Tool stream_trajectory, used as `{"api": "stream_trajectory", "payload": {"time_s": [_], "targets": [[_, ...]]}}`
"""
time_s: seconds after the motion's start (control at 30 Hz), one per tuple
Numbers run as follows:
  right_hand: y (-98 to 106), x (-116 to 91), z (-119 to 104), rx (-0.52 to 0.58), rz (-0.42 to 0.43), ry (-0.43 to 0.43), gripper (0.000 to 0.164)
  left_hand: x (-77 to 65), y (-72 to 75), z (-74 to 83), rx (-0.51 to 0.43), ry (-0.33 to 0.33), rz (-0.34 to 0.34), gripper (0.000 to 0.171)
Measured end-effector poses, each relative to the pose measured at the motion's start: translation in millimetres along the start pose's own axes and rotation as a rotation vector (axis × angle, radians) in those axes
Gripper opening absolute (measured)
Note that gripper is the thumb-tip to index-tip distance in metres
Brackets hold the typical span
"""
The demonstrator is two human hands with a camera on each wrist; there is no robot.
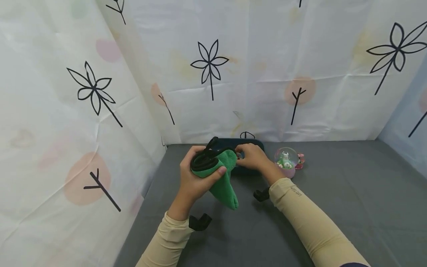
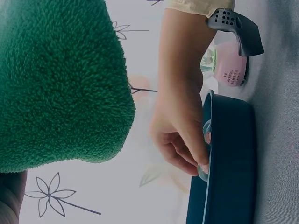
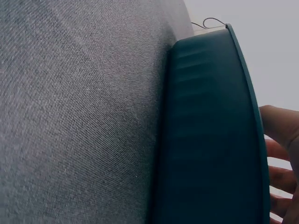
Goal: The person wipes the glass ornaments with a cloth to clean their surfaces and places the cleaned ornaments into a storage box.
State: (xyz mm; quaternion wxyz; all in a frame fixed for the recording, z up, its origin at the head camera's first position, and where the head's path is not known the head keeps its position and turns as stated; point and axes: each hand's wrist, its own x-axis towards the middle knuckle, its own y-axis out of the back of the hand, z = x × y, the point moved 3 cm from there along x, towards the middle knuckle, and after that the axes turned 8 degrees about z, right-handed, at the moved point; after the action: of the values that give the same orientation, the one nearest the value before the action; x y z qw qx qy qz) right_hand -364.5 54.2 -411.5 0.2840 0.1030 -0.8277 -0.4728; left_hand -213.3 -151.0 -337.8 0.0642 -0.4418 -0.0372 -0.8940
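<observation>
My left hand (image 1: 197, 180) grips a folded, fluffy green cloth (image 1: 227, 185) with black edging rolled at its top; its lower end hangs free. In the left wrist view this green cloth (image 2: 60, 88) fills the left side. My right hand (image 1: 252, 157) reaches over the rim of a dark teal bin (image 2: 232, 158), thumb and fingers pinching a clear rounded thing (image 2: 202, 173) with pink in it. Most of that thing is hidden by the fingers and the bin wall. In the right wrist view, fingers (image 3: 279, 179) show behind the rim of the teal bin (image 3: 212, 135).
A snow globe (image 1: 285, 161) with a pink base and a small white figure stands right of the bin on the grey tabletop (image 1: 353, 193). A patterned white cloth backdrop (image 1: 260, 66) rises behind and at the left. Black mounts (image 1: 201, 222) stick out at both wrists.
</observation>
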Motion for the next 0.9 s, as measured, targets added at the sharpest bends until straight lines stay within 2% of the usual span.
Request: {"api": "stream_trajectory", "payload": {"time_s": [0.23, 0.47, 0.7, 0.9], "targets": [[15.3, -8.7, -2.4, 0.038, 0.017, 0.006, 0.040, -0.4, -2.4, -1.4, 0.001, -0.008, -0.002, 0.054], [53.7, -33.5, -2.2, 0.092, 0.100, 0.005, 0.041, -2.0, -3.8, -3.2, 0.007, 0.002, 0.001, 0.053], [93.9, -64.4, 21.4, 0.097, 0.247, 0.001, 0.038, -3.2, -5.7, -4.5, 0.013, 0.005, -0.003, 0.061], [111.0, -91.1, 47.2, 0.119, 0.326, -0.067, 0.048, -4.6, -7.9, -5.9, 0.023, 0.010, -0.011, 0.061]]}}
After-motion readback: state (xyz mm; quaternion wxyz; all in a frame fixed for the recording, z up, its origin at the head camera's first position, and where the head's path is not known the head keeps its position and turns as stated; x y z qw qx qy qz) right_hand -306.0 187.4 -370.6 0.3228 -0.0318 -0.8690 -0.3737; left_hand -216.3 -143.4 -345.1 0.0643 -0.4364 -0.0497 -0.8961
